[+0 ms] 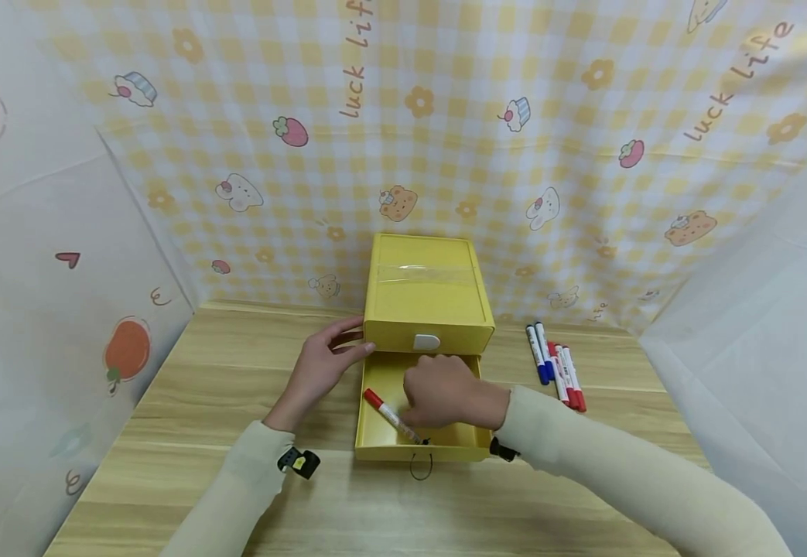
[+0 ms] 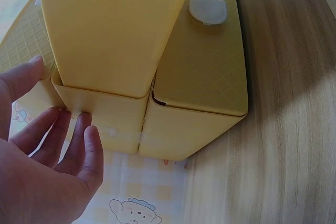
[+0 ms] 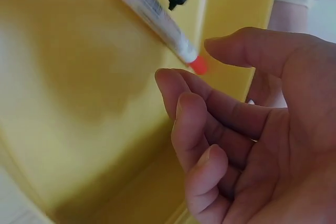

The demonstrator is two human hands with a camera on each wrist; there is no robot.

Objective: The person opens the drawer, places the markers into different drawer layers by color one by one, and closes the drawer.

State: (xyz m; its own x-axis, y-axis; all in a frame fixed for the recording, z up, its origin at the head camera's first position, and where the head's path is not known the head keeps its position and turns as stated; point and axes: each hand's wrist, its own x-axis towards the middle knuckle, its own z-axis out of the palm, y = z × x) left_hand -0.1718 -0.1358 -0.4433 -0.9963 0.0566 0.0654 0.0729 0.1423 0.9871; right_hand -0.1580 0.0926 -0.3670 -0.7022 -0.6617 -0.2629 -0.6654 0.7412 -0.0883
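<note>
A yellow drawer unit [image 1: 425,298] stands against the back cloth, its middle drawer [image 1: 420,454] pulled out. Inside lies a whiteboard marker [image 1: 392,416] with red ends, slanting toward the drawer's front. My right hand [image 1: 441,391] is over the drawer; in the right wrist view its thumb and loosely curled fingers [image 3: 181,111] stand apart beside the marker's [image 3: 157,17] red end, with nothing gripped. My left hand [image 1: 316,367] is at the unit's left side, its thumb by the top drawer's front corner. In the left wrist view its fingertips [image 2: 84,121] rest against the side wall.
Several blue and red markers [image 1: 563,375] lie on the wooden table [image 1: 236,387] right of the unit. A black cord loop [image 1: 421,468] hangs on the open drawer's front. The closed bottom drawer [image 2: 205,61] has a white handle [image 2: 208,10]. Patterned cloth [image 1: 445,155] stands behind.
</note>
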